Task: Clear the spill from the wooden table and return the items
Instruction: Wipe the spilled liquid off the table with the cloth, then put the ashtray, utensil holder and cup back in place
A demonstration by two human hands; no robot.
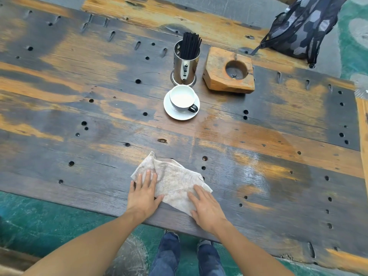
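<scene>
A stained pale cloth lies crumpled near the front edge of the weathered wooden table. My left hand presses flat on the cloth's left part, fingers spread. My right hand rests flat on its right corner. A wet sheen covers the wood to the right of the cloth. Farther back stand a white cup with a black handle on a white saucer, a steel holder full of black sticks, and a wooden block ashtray.
A dark patterned backpack sits at the far right on the table's edge. The tabletop has many drilled holes. Below the front edge are a green floor and my legs in jeans.
</scene>
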